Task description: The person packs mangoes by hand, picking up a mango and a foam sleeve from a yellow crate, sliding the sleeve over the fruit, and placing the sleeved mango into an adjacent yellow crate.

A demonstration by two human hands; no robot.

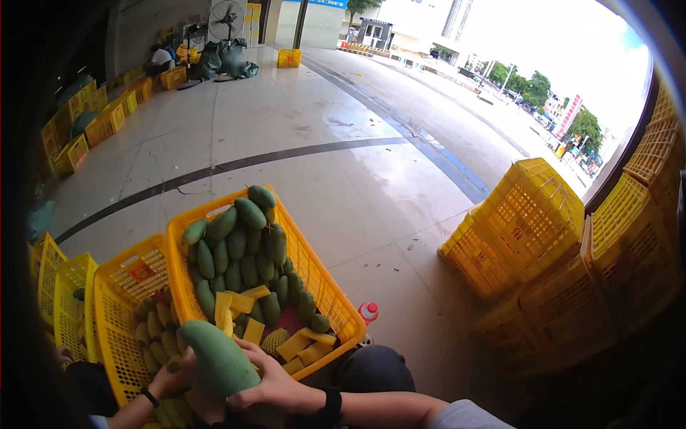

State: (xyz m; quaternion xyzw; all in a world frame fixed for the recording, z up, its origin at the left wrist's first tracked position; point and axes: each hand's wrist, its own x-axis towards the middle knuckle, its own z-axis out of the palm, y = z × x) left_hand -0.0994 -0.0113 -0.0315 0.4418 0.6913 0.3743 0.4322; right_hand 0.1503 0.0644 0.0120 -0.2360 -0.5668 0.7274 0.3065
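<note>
A large green mango is held up close to the camera. My right hand is closed around its right side, thumb at the lower end. My left hand is curled just left of the mango, its fingers largely hidden behind it; what it grips cannot be made out. Below is a yellow crate with stacked green mangoes, yellow foam pieces and a foam-netted mango. Beside it, another yellow crate contains netted mangoes.
A bottle with a red cap stands right of the near crate. Yellow crates are stacked at the right. More crates line the left side. Another person's hand shows at the left edge. A fan stands far back.
</note>
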